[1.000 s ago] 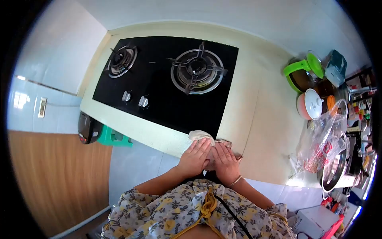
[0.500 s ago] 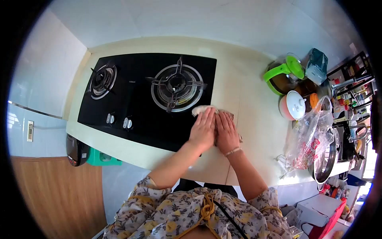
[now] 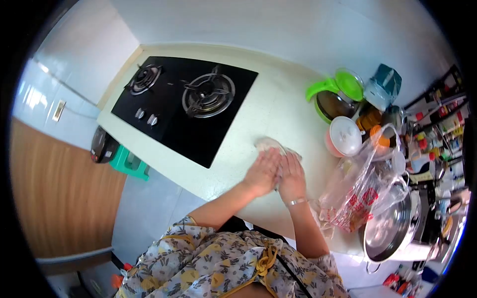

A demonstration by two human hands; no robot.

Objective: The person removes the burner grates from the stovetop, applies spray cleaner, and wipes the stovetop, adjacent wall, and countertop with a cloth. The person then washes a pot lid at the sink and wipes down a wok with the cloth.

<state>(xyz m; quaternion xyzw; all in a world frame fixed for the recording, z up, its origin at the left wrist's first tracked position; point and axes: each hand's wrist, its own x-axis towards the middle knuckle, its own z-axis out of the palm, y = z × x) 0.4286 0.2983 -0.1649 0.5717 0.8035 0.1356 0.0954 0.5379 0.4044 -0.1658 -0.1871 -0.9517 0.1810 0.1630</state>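
Note:
A crumpled pale cloth (image 3: 270, 144) lies on the cream countertop, right of the black gas hob (image 3: 191, 134). My left hand (image 3: 263, 175) presses flat on it, fingers stretched forward. Close beside it, my right hand (image 3: 292, 181) also lies on the cloth, its fingers straight and side by side. The cloth shows beyond the fingertips; both palms hide the rest of it. My thumbs are hard to make out.
At the right stand a green-lidded glass jug (image 3: 338, 99), a lidded white-and-pink pot (image 3: 344, 137), a clear plastic bag (image 3: 350, 193) and a steel pan (image 3: 385, 231). The countertop's (image 3: 213, 184) front edge runs below my forearms. A green stool (image 3: 130, 163) stands at lower left.
My hands and the cloth have slid right, away from the hob onto the countertop. The camera view has turned toward the right, bringing the bag and pan closer.

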